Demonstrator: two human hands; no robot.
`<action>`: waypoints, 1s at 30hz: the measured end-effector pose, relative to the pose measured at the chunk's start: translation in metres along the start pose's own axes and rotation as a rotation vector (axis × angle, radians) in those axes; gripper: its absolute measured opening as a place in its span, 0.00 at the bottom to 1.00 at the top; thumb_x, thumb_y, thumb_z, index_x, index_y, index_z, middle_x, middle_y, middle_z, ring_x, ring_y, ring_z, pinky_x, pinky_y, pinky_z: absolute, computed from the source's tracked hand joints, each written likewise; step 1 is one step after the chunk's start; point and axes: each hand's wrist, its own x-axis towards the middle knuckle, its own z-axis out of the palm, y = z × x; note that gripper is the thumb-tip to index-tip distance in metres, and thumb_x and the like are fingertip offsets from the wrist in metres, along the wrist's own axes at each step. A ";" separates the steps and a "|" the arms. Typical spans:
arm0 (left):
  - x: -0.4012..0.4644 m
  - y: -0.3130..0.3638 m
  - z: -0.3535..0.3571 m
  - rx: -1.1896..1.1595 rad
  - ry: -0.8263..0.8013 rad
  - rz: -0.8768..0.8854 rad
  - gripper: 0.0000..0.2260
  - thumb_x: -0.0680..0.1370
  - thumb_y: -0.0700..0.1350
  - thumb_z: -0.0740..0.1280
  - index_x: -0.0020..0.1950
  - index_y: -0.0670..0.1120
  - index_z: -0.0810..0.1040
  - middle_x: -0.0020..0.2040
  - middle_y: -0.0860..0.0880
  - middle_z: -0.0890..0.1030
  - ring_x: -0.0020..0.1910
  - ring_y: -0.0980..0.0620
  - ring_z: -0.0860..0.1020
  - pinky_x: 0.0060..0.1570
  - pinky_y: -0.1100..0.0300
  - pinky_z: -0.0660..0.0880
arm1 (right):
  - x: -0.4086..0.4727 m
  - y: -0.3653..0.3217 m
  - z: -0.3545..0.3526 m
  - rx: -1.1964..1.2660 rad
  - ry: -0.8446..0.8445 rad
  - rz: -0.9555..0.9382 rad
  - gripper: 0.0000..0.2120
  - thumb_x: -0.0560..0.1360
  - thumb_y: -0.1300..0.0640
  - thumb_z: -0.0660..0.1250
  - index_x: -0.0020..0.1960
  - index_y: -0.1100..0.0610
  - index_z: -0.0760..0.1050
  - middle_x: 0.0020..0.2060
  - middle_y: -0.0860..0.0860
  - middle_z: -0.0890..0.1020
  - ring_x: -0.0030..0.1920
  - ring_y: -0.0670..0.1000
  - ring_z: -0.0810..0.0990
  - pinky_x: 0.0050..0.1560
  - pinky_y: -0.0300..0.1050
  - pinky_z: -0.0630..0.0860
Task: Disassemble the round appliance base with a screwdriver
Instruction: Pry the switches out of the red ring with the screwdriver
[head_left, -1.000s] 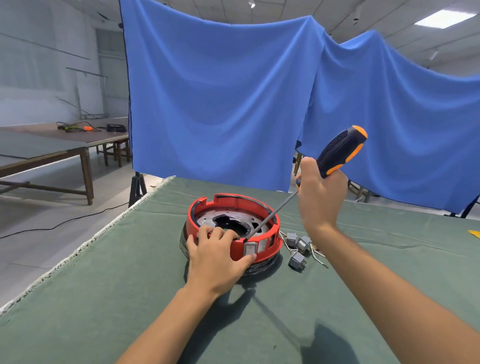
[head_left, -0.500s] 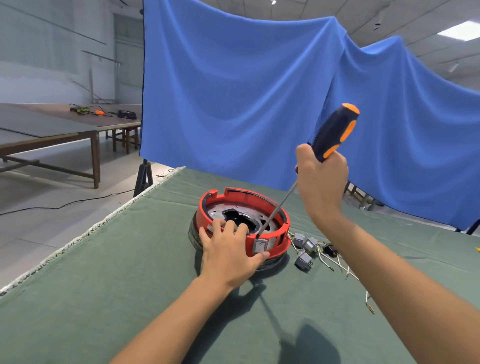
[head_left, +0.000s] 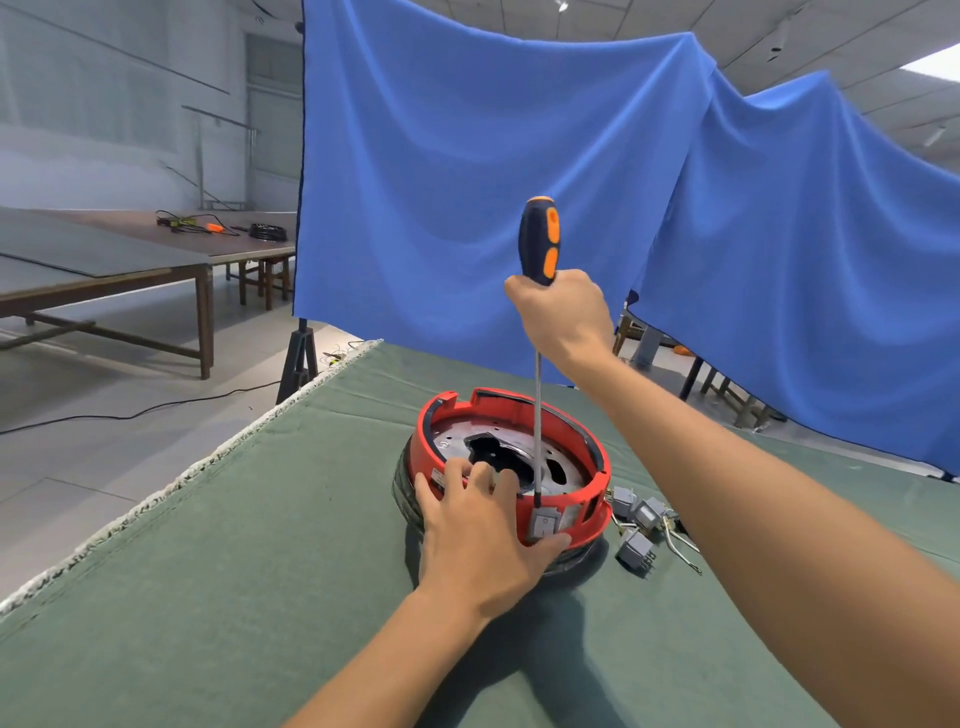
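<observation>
The round appliance base (head_left: 511, 462), red-rimmed, sits on the green-covered worktop (head_left: 218, 545). The left hand (head_left: 480, 540) grips its rim at 6 o'clock, fingers curled over the edge. The right hand (head_left: 563, 317), at 12 o'clock above it, has a closed grip round the screwdriver (head_left: 540, 332), upright, tip at the near rim. Small grey parts (head_left: 636, 525) lie at 3 o'clock of the base

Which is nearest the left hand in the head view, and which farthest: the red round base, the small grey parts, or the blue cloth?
1. Red round base: under the left hand, which grips its near rim.
2. Small grey parts: on the green table, just right of the base.
3. Blue cloth: hanging far behind the table.
</observation>
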 end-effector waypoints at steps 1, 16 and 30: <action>0.000 0.000 0.000 0.007 -0.004 0.003 0.29 0.67 0.73 0.58 0.54 0.51 0.71 0.55 0.52 0.74 0.62 0.46 0.64 0.67 0.39 0.55 | -0.001 0.001 0.008 -0.028 -0.062 0.008 0.16 0.69 0.52 0.64 0.28 0.54 0.61 0.22 0.48 0.66 0.25 0.51 0.64 0.29 0.42 0.59; 0.000 0.001 -0.003 0.001 -0.031 -0.007 0.28 0.68 0.71 0.59 0.56 0.52 0.72 0.58 0.53 0.73 0.66 0.47 0.62 0.69 0.40 0.54 | -0.029 0.013 -0.029 0.188 0.131 -0.098 0.17 0.61 0.52 0.59 0.32 0.68 0.68 0.23 0.52 0.72 0.27 0.51 0.66 0.31 0.43 0.64; -0.014 0.018 -0.001 0.160 0.207 0.189 0.17 0.62 0.57 0.74 0.40 0.45 0.78 0.43 0.47 0.79 0.46 0.44 0.79 0.58 0.37 0.71 | -0.072 0.080 -0.088 0.697 0.546 0.144 0.15 0.67 0.52 0.64 0.22 0.52 0.72 0.18 0.44 0.72 0.23 0.43 0.70 0.31 0.38 0.68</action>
